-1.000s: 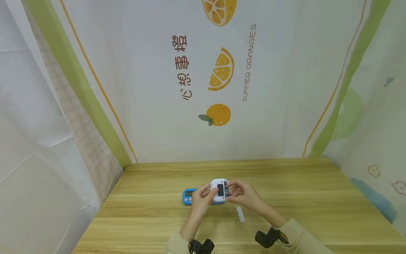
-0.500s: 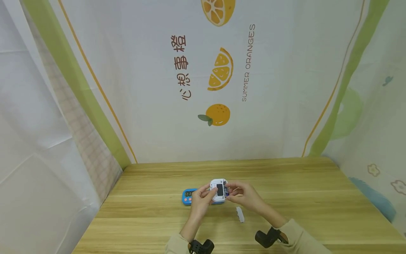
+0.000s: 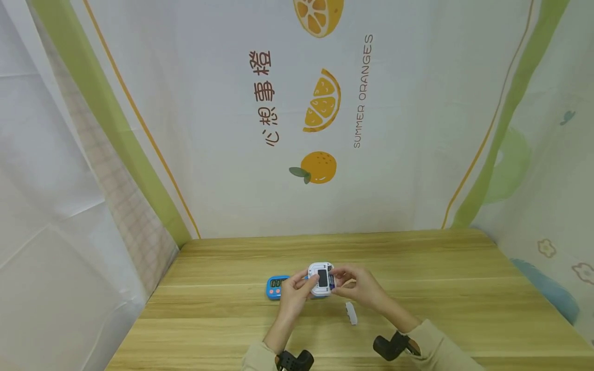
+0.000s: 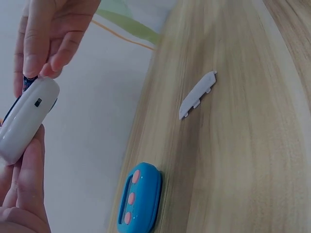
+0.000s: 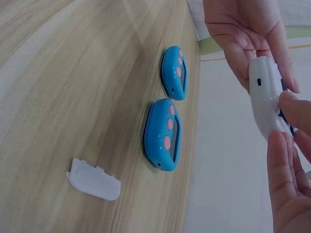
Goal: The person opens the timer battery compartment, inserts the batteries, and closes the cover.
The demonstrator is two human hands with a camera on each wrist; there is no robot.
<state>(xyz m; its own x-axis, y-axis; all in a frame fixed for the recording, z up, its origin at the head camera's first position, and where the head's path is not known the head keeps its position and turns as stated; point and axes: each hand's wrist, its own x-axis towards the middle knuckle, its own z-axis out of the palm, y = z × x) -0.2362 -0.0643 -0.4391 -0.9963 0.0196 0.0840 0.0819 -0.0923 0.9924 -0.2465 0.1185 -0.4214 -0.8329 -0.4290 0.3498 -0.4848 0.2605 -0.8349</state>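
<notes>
A white digital timer [image 3: 323, 278] is held above the table, its back with a dark rectangle turned up and the battery bay along its right side uncovered. My left hand [image 3: 294, 295] grips it, thumb across the back. At the bay, my right hand [image 3: 361, 286] pinches a dark-blue battery [image 3: 331, 281], thumb and fingertips touching the timer's edge. Only a sliver of the battery [image 4: 28, 83] shows in the left wrist view. The loose white battery cover [image 3: 351, 313] lies on the table below my right hand.
Two blue timers with pink buttons lie on the wooden table [image 3: 209, 309]. The left-hand timer [image 3: 274, 287] shows beside my left hand; the other blue timer [image 5: 163, 136] is mostly covered by the hands in the head view. A printed curtain [image 3: 223, 170] hangs behind the table.
The fingers of my right hand have shifted slightly at the bay, and the battery sits more along the timer's edge. My left hand and the cover have stayed in place.
</notes>
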